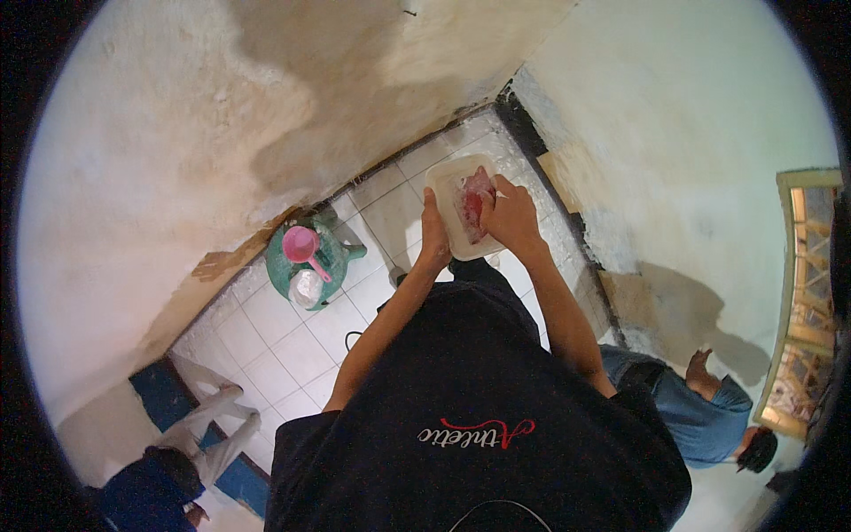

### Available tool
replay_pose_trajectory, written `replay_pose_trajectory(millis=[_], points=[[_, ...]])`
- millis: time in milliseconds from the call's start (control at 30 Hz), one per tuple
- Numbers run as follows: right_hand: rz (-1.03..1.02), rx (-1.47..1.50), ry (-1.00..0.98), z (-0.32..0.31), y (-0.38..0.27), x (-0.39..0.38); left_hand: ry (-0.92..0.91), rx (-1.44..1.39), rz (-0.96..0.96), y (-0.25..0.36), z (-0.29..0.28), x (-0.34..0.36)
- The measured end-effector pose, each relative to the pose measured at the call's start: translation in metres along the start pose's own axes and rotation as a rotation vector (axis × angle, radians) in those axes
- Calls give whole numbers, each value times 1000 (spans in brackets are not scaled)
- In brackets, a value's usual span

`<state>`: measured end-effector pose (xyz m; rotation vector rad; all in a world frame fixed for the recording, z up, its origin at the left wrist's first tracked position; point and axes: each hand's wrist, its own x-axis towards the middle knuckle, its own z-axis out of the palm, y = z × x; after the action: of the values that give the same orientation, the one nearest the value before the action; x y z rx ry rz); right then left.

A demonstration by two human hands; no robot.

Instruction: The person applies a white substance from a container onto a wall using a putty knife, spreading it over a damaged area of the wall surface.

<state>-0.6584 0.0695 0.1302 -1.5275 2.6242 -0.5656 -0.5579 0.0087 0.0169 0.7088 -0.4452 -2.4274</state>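
One package in sight: a clear plastic bag (pixel 306 286) with pale contents, sitting in the green bucket (pixel 285 270) on the tiled floor, just below a pink scoop (pixel 301 243).

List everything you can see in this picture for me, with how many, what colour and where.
shallow white plastic tray: one, white, held over the tiled floor near the wall corner
raw red meat: one heap, red and pink, inside the tray
round green plastic basket: one, green, on the floor to the left
pink plastic scoop: one, pink, lying in the basket
clear plastic bag: one, whitish, in the basket
white tiled floor: white, along the stained wall
other people: two, one in blue at lower right, one in dark blue at lower left
left hand: one, gripping the tray's near edge
right hand: one, on the meat
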Motion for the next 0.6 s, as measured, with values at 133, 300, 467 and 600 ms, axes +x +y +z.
replay_pose_trajectory(millis=[133,300,467,600], points=[[-273,97,71,-8,1,21,80,-52,44,-4,-5,26],[-44,171,-85,14,40,57,46,-70,65,1,24,49],[-88,237,-177,18,57,97,39,-93,54,6,43,74],[-146,172,-296,17,80,121,110,-136,67,-11,48,100]])
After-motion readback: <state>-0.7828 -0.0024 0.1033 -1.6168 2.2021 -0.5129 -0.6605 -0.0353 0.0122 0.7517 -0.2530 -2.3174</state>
